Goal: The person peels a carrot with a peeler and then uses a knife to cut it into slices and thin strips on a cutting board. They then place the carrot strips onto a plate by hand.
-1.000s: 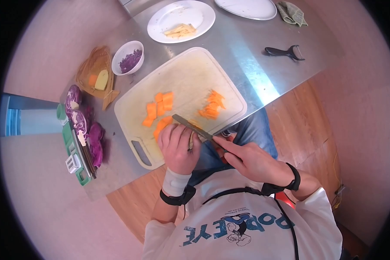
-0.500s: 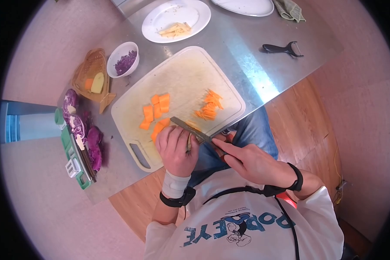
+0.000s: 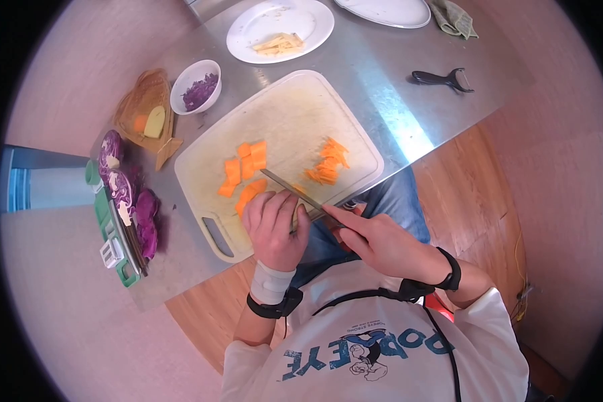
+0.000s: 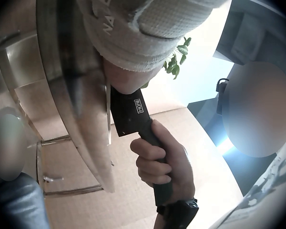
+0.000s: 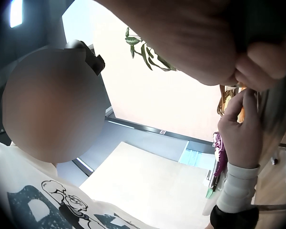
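My right hand (image 3: 392, 248) grips the black handle (image 4: 155, 152) of a broad dark-bladed kitchen knife (image 3: 291, 185). The blade lies across the near side of the white cutting board (image 3: 295, 114), right beside the fingers of my left hand (image 3: 275, 228). These fingers are bent down over a carrot piece on the board, mostly hidden beneath them; orange (image 5: 242, 114) shows by the fingertips in the right wrist view. Carrot slabs (image 3: 251, 157) lie on the board beyond my left hand. A heap of carrot strips (image 3: 326, 163) sits to the right of the blade.
Behind the board are a bowl of shredded purple cabbage (image 3: 201, 92), a plate (image 3: 308, 23) with pale strips and a black peeler (image 3: 442, 80). To the left stand a wicker basket (image 3: 130, 117), cut cabbage (image 3: 120, 187) and a green slicer (image 3: 104, 208). The table's edge runs near my body.
The knife's blade has tilted, its tip shifting slightly away from me, and my right hand has turned a little with it. My left hand stays in place. The head view has swayed slightly.
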{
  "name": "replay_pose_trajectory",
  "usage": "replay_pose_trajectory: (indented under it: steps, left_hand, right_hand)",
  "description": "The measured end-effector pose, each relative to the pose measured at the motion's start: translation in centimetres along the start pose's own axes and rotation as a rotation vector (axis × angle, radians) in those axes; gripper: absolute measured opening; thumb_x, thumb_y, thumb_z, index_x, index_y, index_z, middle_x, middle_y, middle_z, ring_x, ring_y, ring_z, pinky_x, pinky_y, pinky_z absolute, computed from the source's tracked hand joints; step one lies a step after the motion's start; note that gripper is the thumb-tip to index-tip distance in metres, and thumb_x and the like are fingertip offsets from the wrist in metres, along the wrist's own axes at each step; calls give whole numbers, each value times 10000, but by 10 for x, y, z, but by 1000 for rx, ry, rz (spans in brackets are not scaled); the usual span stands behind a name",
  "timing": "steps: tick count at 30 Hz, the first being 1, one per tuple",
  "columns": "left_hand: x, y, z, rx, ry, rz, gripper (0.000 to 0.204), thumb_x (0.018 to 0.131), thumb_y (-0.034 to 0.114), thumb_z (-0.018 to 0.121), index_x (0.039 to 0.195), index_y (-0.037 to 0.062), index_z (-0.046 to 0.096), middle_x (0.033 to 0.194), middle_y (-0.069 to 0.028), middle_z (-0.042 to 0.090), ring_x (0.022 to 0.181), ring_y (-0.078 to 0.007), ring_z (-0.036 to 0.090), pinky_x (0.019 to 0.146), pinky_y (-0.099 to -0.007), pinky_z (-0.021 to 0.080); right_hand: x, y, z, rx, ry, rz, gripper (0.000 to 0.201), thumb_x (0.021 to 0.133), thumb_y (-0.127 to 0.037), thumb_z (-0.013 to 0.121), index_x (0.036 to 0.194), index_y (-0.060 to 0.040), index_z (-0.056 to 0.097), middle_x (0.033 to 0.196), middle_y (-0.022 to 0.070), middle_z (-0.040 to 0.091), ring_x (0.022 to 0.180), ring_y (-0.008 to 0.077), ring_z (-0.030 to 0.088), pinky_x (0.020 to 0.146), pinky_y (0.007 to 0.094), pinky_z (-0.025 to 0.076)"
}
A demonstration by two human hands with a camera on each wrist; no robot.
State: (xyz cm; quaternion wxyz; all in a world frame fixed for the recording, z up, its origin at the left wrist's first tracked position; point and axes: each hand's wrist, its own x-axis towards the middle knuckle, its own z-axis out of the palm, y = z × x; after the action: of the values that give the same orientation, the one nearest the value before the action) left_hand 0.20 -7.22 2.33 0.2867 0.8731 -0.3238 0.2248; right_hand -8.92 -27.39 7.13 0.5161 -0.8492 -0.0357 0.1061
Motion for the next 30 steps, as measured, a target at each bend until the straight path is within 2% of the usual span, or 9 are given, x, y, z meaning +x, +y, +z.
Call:
replay_pose_trajectory:
  steps: [3, 5, 9, 11, 15, 17, 21, 23, 30]
  left_hand:
    - [0, 0, 0, 5, 9, -2, 232, 793, 14, 804, 1019, 29, 753, 1098, -69, 732, 1091, -306, 659, 975, -434, 476]
    - [-2, -1, 1, 12, -8, 3, 241, 831, 62, 789, 1068, 36, 758, 1154, -59, 734, 1113, -292, 647, 1008, -447, 465]
    - [-3, -2, 2, 17, -11, 7, 240, 832, 63, 791, 1068, 34, 757, 1150, -60, 734, 1114, -295, 647, 1012, -448, 464]
    - [-4, -2, 2, 20, -2, 0, 243, 830, 69, 794, 1066, 31, 756, 1139, -65, 730, 1125, -299, 644, 1014, -452, 465]
    - [-5, -2, 2, 22, -5, 4, 238, 828, 73, 796, 1057, 26, 754, 1127, -75, 725, 1135, -307, 642, 1012, -457, 464]
    - [-4, -2, 2, 24, -3, 8, 230, 825, 72, 797, 1045, 22, 753, 1125, -84, 720, 1138, -316, 641, 1011, -463, 464]
    - [-4, -2, 2, 22, 0, 15, 224, 824, 69, 796, 1038, 22, 752, 1131, -86, 718, 1137, -324, 639, 1009, -467, 462]
    - [-4, -1, 2, 13, 14, 14, 251, 763, 9, 798, 1007, 20, 741, 1115, -96, 714, 1142, -339, 642, 1001, -470, 469]
    - [-5, -2, 4, 16, 17, 15, 238, 768, 11, 798, 1000, 19, 742, 1108, -95, 715, 1140, -337, 644, 997, -469, 473]
  right_hand:
    - [-2, -2, -4, 33, -17, 29, 506, 1090, -107, 515, 1587, -31, 461, 925, 200, 719, 761, 378, 712, 730, 388, 568]
    - [-2, -9, -10, 104, 46, 76, 468, 1064, -131, 573, 1514, -9, 535, 822, 280, 678, 680, 441, 669, 657, 489, 531]
    - [-6, -12, -14, 67, 30, 82, 464, 1067, -134, 573, 1512, -6, 537, 805, 275, 676, 672, 441, 666, 649, 489, 526]
    - [-8, -13, -15, -30, -96, 130, 511, 1078, -100, 525, 1583, -48, 468, 1002, 189, 756, 801, 382, 732, 765, 396, 582]
    - [-11, -6, -9, 20, -102, 132, 499, 1069, -87, 531, 1563, -27, 484, 1066, 169, 774, 832, 374, 742, 793, 396, 588]
    - [-12, 2, -2, 31, 36, -26, 460, 1067, -138, 574, 1505, -1, 542, 695, 234, 652, 623, 419, 663, 619, 478, 522]
    - [-15, -1, -4, 32, 19, -8, 460, 1066, -138, 575, 1503, 2, 542, 700, 240, 655, 627, 419, 666, 621, 483, 525]
    - [-16, -2, -4, 29, 16, -6, 458, 1066, -139, 575, 1501, 2, 544, 709, 245, 659, 634, 419, 670, 622, 489, 526]
    - [-17, -2, -6, 36, 7, 10, 457, 1068, -139, 571, 1502, 0, 542, 712, 248, 662, 628, 424, 670, 619, 496, 526]
